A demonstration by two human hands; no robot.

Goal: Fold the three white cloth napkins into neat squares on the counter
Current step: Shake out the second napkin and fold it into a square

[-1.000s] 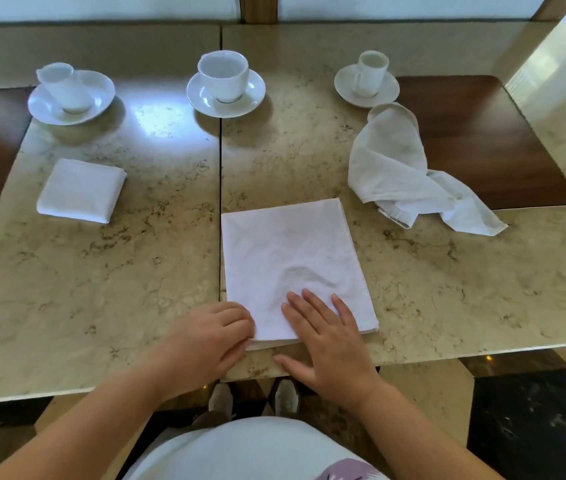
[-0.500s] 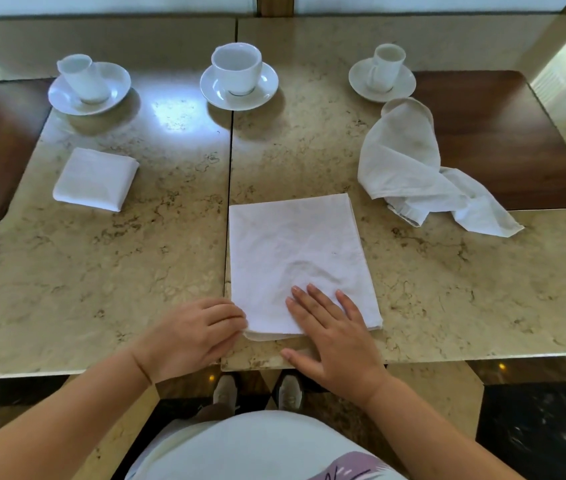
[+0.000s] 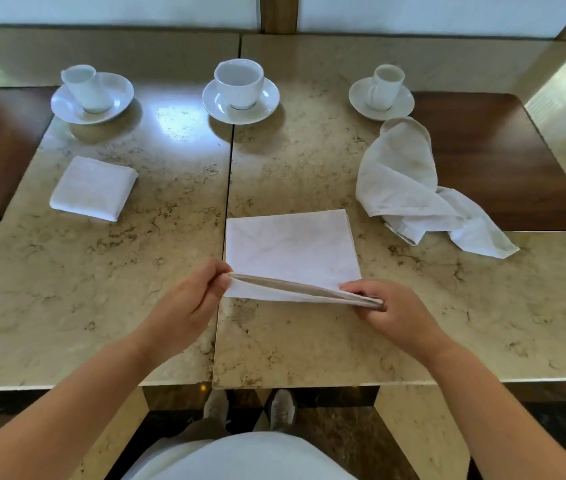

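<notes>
Beige marble counter [image 3: 67, 306], split by a dark seam down its middle and inset with dark wood panels [image 3: 503, 161] at either end, fills the head view below a pale wall. At its centre lies the half-folded napkin [image 3: 292, 251], its far part flat on the stone and its near edge lifted and doubled over. The left hand [image 3: 188, 306] pinches the near left corner between thumb and fingertips; the right hand [image 3: 388, 310] curls around the near right corner, gripping the stacked layers. To the left, well apart, the folded napkin [image 3: 92, 188] sits as a tidy square. To the right, the crumpled napkin [image 3: 413, 188] sprawls unfolded, partly overlapping the right wood panel. Along the far edge stand three white cups on saucers: the left cup [image 3: 82, 88], the middle cup [image 3: 239, 83] straddling the seam, and the right cup [image 3: 387, 86], its saucer just beside the crumpled napkin's top. Shoes [image 3: 281, 410] show on the floor below.
</notes>
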